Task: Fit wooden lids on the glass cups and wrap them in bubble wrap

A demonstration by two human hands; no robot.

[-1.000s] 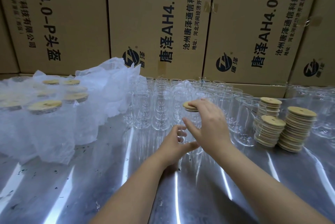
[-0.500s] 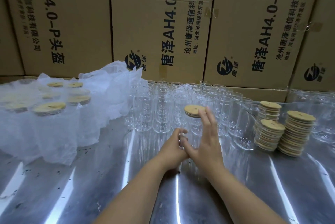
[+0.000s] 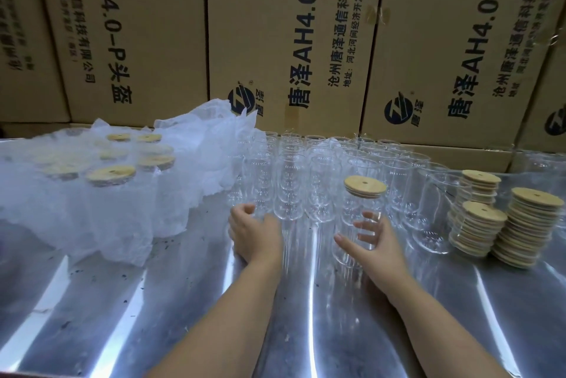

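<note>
Background: a wall of printed cardboard boxes (image 3: 294,40) stands behind the work surface.

Work surface: a shiny metal table (image 3: 153,301), scuffed and speckled near the front edge.

Left side of the table: a heap of bubble wrap (image 3: 76,218) covers a group of wrapped cups (image 3: 111,174), whose wooden tops show through or above the wrap.

Centre rear: a block of open glass cups (image 3: 291,181) stands upright in close rows, just beside the wrap.

Right side: 3 lid stacks (image 3: 530,230) stand close together, near the cup block.

Item in work: 1 lidded cup (image 3: 355,215) stands upright on the table at the front of the block, with its wooden lid (image 3: 365,186) on top, slightly tilted.

Right hand (image 3: 379,243): wrapped round the lower half of the lidded cup, thumb on the near side, fingers visible through the glass.

Left hand (image 3: 254,230): fingers curled against the front-left cup of the block; whether it has a grip cannot be determined.
</note>
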